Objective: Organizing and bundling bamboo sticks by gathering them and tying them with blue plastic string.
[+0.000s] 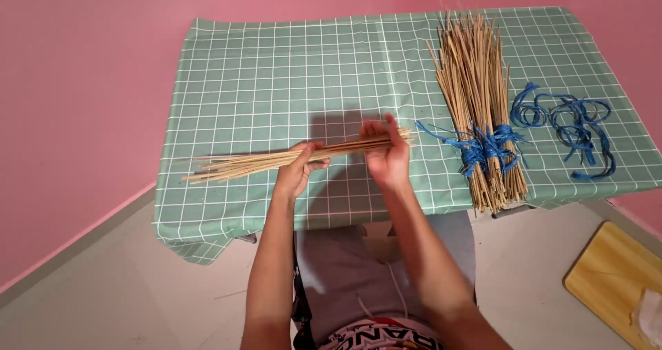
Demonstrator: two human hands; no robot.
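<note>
Two hands are holding a small bunch of thin sticks [296, 157] over the green checked table [276, 67]. The left hand [298, 171] is closing around the middle of the bunch. The right hand [387, 157] is pinching the ends, fingers bent. No string is going around this bunch yet. To the right, a big bundle of sticks [479, 108] is lying tied with blue string [486, 146]. Past it, loose blue strings [565, 126] are waiting.

checked table [276, 67], tied stick bundle [479, 108], blue string [572, 126]
</note>
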